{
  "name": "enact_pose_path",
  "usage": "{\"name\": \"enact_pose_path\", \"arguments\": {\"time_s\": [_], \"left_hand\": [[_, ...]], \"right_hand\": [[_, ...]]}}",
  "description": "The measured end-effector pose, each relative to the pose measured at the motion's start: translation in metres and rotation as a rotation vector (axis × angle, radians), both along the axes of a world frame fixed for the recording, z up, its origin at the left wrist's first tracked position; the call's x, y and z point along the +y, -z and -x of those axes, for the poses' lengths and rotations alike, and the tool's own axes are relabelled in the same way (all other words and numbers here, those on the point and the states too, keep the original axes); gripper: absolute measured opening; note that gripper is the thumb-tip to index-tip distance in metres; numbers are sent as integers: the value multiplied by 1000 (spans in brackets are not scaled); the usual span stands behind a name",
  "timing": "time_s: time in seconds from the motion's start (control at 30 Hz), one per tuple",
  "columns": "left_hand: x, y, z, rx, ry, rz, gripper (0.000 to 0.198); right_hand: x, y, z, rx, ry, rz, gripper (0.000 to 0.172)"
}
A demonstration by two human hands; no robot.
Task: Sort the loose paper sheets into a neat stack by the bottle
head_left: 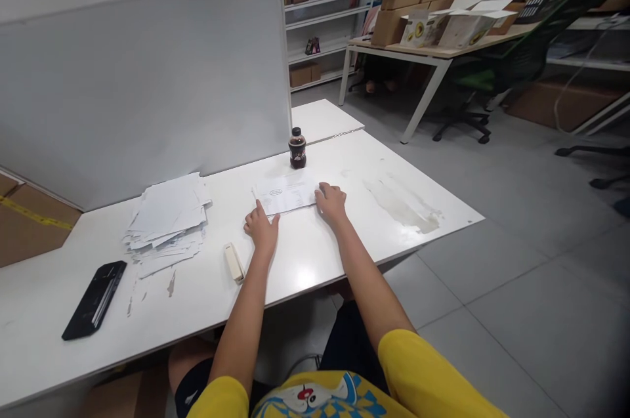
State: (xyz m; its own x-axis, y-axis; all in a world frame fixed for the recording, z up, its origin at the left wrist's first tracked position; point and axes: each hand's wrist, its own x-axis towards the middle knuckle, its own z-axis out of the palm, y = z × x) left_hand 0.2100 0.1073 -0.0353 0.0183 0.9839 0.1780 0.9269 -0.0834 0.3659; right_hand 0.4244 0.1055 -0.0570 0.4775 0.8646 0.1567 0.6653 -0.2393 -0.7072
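Note:
A printed white sheet of paper (290, 197) with an oval stamp-like mark is on the table in front of me. My left hand (262, 228) is at its lower left corner, index finger and thumb spread apart, touching the edge. At the right end of the sheet is my right hand (331, 201), its fingers curled and closed on the paper's edge. Just beyond the sheet stands a small dark drink bottle (297, 149) with a black cap. A cream-coloured stapler (233, 263) lies to the left of my left forearm.
An untidy stack of papers (167, 214) is on the left of the white table (305, 260), with a black paper trimmer-like tool (94, 300) nearer me. A whiteboard (147, 83) rises along the back. Cardboard (37, 221) stands far left. Stains mark the table's right.

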Motion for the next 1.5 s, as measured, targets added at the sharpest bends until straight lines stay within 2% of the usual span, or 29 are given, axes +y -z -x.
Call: {"name": "enact_pose_path", "arguments": {"time_s": [0.2,0.27,0.4,0.5,0.57,0.63,0.7,0.77,0.8,0.87,0.9,1.0,1.13,1.27,1.37,1.43,1.5], "left_hand": [[14,3,22,-76,195,-35,59],[14,5,23,-58,211,-61,59],[-8,-1,14,8,168,-120,55],[-29,-18,24,-25,236,-212,52],[-31,-32,51,-39,313,-267,49],[-20,-45,93,-4,317,-280,46],[-3,-51,148,65,140,-256,46],[12,-48,203,140,-58,-213,64],[17,-45,226,177,-93,-170,71],[21,-39,258,240,-70,-96,67],[22,-36,268,264,-40,-71,59],[18,-35,276,311,0,-53,36],[7,-38,270,316,7,-108,36],[2,-31,259,233,63,-197,33],[16,-28,259,122,-27,-249,50],[33,-31,264,68,-86,-184,62],[48,-39,272,44,-95,-87,58]], "right_hand": [[-2,0,-3,-4,-43,-21,56],[-2,-1,-3,-3,-47,-28,55],[-3,-1,-4,19,-25,-64,53],[-5,2,-7,46,3,-76,50],[-8,7,-10,68,22,-81,48],[-11,14,-15,91,44,-82,45],[-11,22,-20,126,54,-98,42],[-10,28,-23,153,47,-137,38],[-10,30,-25,162,45,-152,37],[-9,32,-26,176,49,-165,33],[-9,32,-27,182,53,-169,32],[-10,32,-26,199,65,-176,29],[-11,34,-25,228,71,-209,27],[-12,32,-22,271,96,-263,28],[-14,27,-18,280,112,-265,27],[-14,25,-16,295,119,-271,26],[-15,23,-15,314,126,-287,26]]}}
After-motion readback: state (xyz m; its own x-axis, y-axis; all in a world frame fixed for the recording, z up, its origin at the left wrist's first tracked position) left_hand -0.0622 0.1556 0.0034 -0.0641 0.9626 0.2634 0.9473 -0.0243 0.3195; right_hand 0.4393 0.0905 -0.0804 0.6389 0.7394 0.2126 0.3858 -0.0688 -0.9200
